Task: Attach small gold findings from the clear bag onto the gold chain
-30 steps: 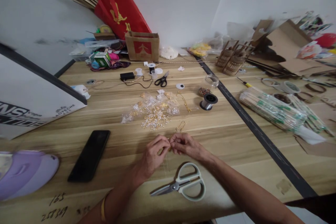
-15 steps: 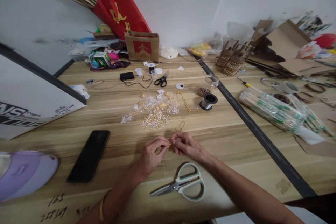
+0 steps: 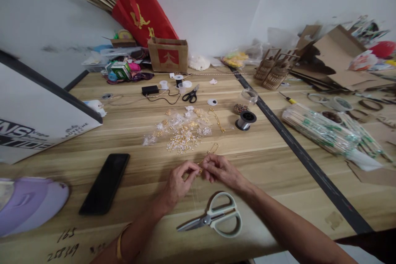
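Observation:
Fingertips pinched, my left hand point(image 3: 180, 181) and my right hand point(image 3: 220, 170) meet over the table. Between them is the near end of a thin gold chain point(image 3: 213, 148), whose far loop lies on the wood beyond my right hand. A small gold piece shows at the fingertips; its exact form is too small to tell. Fine clear thread point(image 3: 194, 196) hangs below my left hand. Just in front of my wrists lie scissors with pale handles point(image 3: 224, 214), blades pointing left. A heap of small gold and clear beads point(image 3: 184, 138) spreads beyond my hands, partly on plastic bags.
Farther off are a second gold chain point(image 3: 218, 120), a wire spool point(image 3: 246, 120), a jar of beads point(image 3: 247, 98) and black scissors point(image 3: 190, 94). A phone point(image 3: 104, 183) and a lilac cap point(image 3: 37, 206) lie left. Packaged sticks point(image 3: 321, 126) lie right of the dark strip point(image 3: 297, 146).
My left finger and thumb have shifted slightly at the chain's end, and the small gold piece shows more clearly. My right hand stays almost in place.

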A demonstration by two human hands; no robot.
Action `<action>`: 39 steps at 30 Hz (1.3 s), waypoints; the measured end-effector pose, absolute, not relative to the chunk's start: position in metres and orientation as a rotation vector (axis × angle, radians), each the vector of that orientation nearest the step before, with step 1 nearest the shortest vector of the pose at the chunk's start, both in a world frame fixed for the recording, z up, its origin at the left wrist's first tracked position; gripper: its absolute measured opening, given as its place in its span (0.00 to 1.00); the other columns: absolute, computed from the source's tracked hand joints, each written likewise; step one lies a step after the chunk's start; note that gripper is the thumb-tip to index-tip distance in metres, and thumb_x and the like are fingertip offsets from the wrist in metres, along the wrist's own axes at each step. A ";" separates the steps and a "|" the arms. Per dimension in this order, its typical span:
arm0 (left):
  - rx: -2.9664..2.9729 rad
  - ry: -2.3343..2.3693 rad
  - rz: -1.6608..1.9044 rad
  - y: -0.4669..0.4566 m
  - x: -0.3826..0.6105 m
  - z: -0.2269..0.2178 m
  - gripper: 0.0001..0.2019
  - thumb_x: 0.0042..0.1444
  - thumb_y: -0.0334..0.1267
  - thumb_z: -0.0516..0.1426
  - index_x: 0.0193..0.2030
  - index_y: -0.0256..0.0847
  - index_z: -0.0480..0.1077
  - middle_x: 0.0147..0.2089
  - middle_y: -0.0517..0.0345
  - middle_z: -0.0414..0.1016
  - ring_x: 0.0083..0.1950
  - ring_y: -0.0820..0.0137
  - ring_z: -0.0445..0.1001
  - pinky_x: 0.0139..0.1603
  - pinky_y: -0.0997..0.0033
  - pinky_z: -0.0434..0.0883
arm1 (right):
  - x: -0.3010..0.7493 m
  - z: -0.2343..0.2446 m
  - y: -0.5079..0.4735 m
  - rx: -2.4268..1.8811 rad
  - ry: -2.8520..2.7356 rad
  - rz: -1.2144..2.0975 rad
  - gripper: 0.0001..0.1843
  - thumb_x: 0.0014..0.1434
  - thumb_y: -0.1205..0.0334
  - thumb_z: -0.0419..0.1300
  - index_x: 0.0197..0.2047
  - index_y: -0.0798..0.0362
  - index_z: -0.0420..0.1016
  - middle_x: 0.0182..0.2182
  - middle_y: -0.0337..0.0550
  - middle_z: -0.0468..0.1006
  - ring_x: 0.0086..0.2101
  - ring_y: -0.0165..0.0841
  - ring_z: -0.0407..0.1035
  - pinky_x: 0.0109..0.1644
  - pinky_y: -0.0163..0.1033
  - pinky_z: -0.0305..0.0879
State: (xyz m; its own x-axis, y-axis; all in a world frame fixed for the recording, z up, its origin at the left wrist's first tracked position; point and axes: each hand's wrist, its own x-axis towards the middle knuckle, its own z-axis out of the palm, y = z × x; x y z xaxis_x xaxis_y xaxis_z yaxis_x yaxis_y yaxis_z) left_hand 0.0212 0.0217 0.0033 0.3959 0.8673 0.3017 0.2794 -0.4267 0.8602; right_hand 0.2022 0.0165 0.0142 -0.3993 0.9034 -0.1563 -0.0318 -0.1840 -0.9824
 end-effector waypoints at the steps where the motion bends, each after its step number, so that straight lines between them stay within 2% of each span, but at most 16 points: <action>1: 1.906 0.983 1.010 0.022 0.021 0.004 0.05 0.55 0.29 0.55 0.29 0.38 0.69 0.29 0.57 0.76 0.31 0.72 0.75 0.34 0.75 0.71 | 0.202 0.014 0.016 -1.061 -1.355 1.678 0.20 0.57 0.45 0.57 0.32 0.56 0.65 0.20 0.35 0.70 0.18 0.23 0.62 0.22 0.28 0.58; 8: 1.904 0.986 1.080 0.023 0.024 0.005 0.05 0.55 0.31 0.56 0.29 0.38 0.69 0.28 0.57 0.76 0.30 0.72 0.74 0.33 0.76 0.72 | 0.201 0.015 0.016 -1.075 -1.383 1.699 0.21 0.56 0.44 0.57 0.32 0.56 0.65 0.19 0.35 0.70 0.17 0.23 0.62 0.20 0.28 0.56; 16: 1.925 1.036 1.108 0.024 0.022 0.000 0.04 0.53 0.29 0.56 0.28 0.38 0.70 0.27 0.58 0.76 0.29 0.72 0.74 0.33 0.75 0.71 | 0.204 0.014 0.018 -1.048 -1.419 1.637 0.20 0.59 0.45 0.54 0.35 0.56 0.64 0.21 0.38 0.73 0.16 0.23 0.63 0.18 0.28 0.53; 22: 1.930 1.037 1.103 0.024 0.022 0.001 0.05 0.53 0.28 0.57 0.28 0.38 0.70 0.27 0.58 0.76 0.29 0.72 0.74 0.33 0.75 0.71 | 0.204 0.008 0.016 -1.037 -1.418 1.575 0.17 0.59 0.50 0.56 0.40 0.57 0.64 0.23 0.38 0.73 0.17 0.23 0.64 0.20 0.29 0.60; 30: 1.909 1.036 1.101 0.023 0.023 0.002 0.04 0.52 0.28 0.57 0.28 0.37 0.70 0.27 0.58 0.76 0.29 0.72 0.74 0.33 0.76 0.71 | 0.202 0.011 0.015 -1.100 -1.445 1.607 0.17 0.58 0.50 0.57 0.38 0.58 0.67 0.19 0.36 0.71 0.17 0.24 0.63 0.21 0.29 0.62; 39: 1.753 1.075 0.992 0.023 0.023 0.006 0.04 0.51 0.30 0.57 0.27 0.36 0.71 0.27 0.56 0.76 0.29 0.71 0.73 0.33 0.75 0.70 | 0.201 0.013 0.013 -1.082 -1.472 1.583 0.18 0.58 0.48 0.56 0.33 0.56 0.66 0.19 0.35 0.68 0.18 0.24 0.62 0.21 0.28 0.60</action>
State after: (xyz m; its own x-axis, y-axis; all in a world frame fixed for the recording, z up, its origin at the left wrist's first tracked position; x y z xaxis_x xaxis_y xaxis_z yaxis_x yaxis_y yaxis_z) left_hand 0.0234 0.0229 0.0056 0.3213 0.9266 0.1955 0.2690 -0.2872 0.9193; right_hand 0.2013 0.0126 0.0132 -0.3981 0.9108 -0.1091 0.0430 -0.1003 -0.9940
